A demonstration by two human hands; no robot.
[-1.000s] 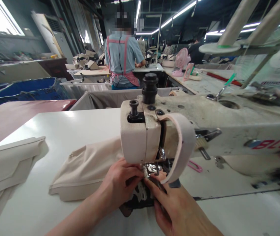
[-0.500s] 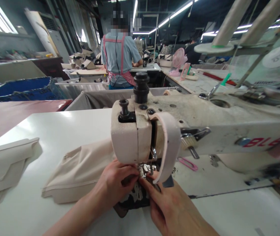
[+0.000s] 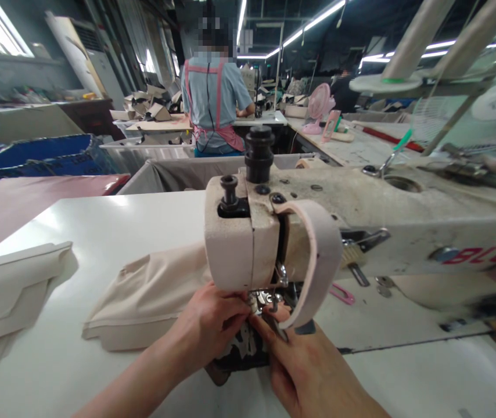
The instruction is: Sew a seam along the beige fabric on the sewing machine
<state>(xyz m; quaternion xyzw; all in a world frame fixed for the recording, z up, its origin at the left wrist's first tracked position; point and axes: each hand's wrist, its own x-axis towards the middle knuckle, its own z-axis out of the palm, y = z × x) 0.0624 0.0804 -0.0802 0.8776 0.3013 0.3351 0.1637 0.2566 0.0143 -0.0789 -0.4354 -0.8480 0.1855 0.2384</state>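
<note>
My left hand (image 3: 211, 319) is closed in a pinch just under the head of a sewing machine (image 3: 233, 249), close to the presser foot (image 3: 265, 299). Beside it on the left, a beige fabric piece (image 3: 147, 290) lies on the white table and runs behind the machine head. My right hand (image 3: 302, 363) is closed on the other side of the foot, its index fingertip near my left fingers. A narrow grey metal piece (image 3: 276, 328) shows along that finger; I cannot tell whether it is held. What the fingertips pinch is hidden. A worn black-and-white surface (image 3: 245, 342) shows below them.
More beige fabric pieces (image 3: 8, 290) lie at the table's left. A pale curved strap (image 3: 324, 255) hangs from the machine head over my right hand. A pink clip-like loop (image 3: 342, 294) lies behind. Beyond stand a grey cloth-lined bin (image 3: 178, 174) and a co-worker (image 3: 213, 98).
The view has shifted slightly, so the machine and hands appear a little farther right. Both hands stay closed by the presser foot, with hardly any visible movement of the fingers.
</note>
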